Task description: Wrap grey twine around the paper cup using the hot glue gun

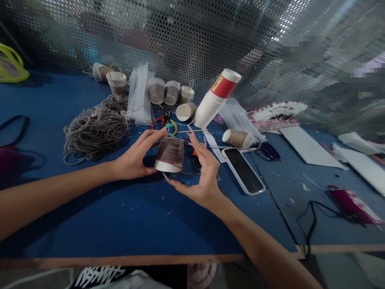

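Note:
A paper cup [170, 154] wrapped in grey-brown cord sits between my hands above the blue table, its bare white end toward me. My left hand [135, 156] grips it from the left, thumb at its lower edge and fingertips with turquoise nails over its far side. From the right, my right hand [202, 172] curves around it, thumb under the white end and fingers along the right side. A thin strand of cord trails off to the right of the cup. Behind my fingers lie scissors [172, 127] with yellow handles, partly hidden.
A heap of grey cord [96, 128] lies left. Behind stand several wrapped cups [157, 91], a clear plastic bundle [140, 94] and a leaning stack of white cups [210, 105]. A phone [244, 171] lies right of my hands, near another wrapped cup [236, 138]. Perforated metal mesh rises behind.

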